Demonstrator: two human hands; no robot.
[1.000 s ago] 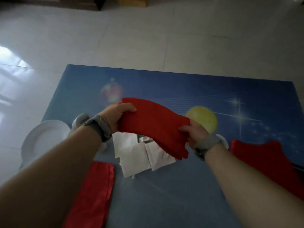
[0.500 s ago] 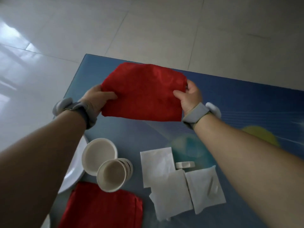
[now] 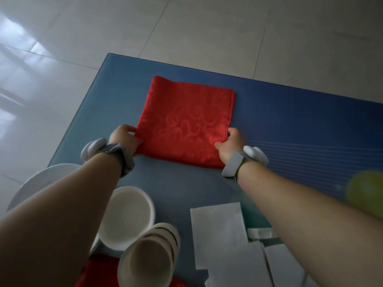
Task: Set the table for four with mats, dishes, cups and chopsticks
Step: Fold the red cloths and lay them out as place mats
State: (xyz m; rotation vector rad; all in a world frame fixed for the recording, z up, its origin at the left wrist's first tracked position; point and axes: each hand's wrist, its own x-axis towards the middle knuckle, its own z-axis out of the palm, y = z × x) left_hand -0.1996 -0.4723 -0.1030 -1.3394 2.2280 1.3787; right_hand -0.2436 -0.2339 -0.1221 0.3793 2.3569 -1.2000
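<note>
So, mat: the red mat (image 3: 186,123) lies flat near the far left corner of the blue table (image 3: 290,112).
Left hand: the left hand (image 3: 124,137) pinches its near left corner.
Right hand: the right hand (image 3: 230,143) pinches its near right corner.
Feel: soft, light, floppy cloth, I think; it could slide or wrinkle.
Best hold: two corners, pulled gently apart.

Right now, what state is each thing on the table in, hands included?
Red mat: folded, lying flat near the far corner.
Left hand: pinches the mat's near left corner.
Right hand: pinches the mat's near right corner.
White bowl: upright, empty.
Stacked cups: nested, tipped on their side.
White napkins: overlapping, flat.
</note>
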